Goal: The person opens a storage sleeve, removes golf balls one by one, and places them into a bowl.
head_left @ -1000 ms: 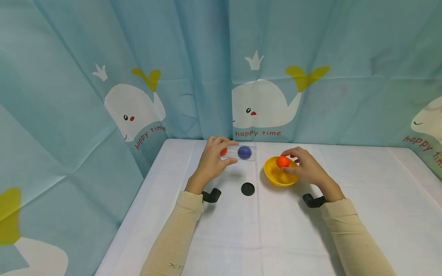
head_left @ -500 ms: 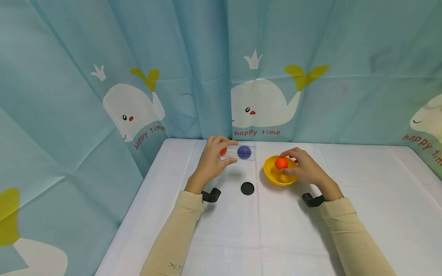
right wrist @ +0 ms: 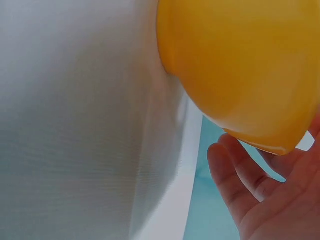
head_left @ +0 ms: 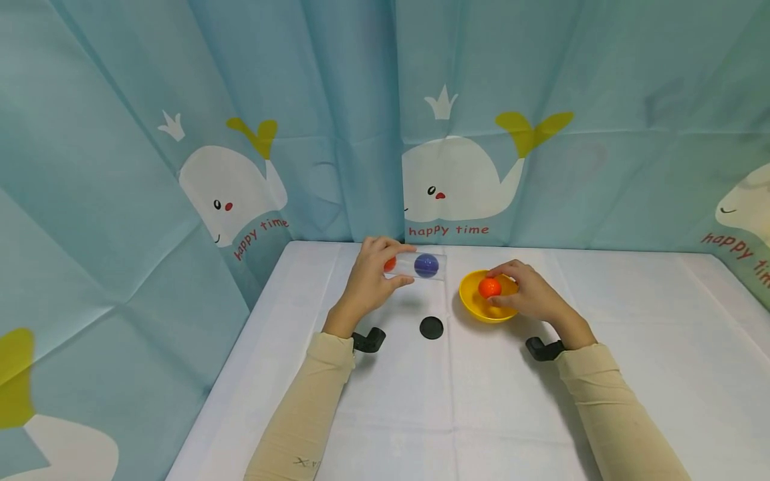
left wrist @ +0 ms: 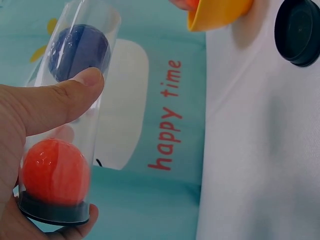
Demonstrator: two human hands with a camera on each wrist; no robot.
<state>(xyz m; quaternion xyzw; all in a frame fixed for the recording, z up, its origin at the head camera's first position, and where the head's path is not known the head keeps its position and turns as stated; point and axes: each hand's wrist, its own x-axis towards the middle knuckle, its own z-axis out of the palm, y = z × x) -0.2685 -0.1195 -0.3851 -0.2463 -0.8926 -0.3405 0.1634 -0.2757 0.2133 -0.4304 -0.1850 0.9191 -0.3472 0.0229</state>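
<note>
— Clear plastic tube (head_left: pixel 416 266), who holds it?
— Left hand (head_left: pixel 368 284) grips it, fingers curled round; inside are a purple ball (head_left: pixel 426 265) and an orange one.
— And the right hand (head_left: pixel 529 297)?
— It pinches an orange ball (head_left: pixel 490 288) over the yellow bowl (head_left: pixel 472 304). Curtain (head_left: pixel 448 231) reads "happy time".

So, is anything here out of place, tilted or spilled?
Nothing is spilled or damaged. The clear tube lies sideways in the left hand, its open end toward the yellow bowl, while its black cap lies loose on the table. The right hand holds an orange ball over the bowl.
</note>
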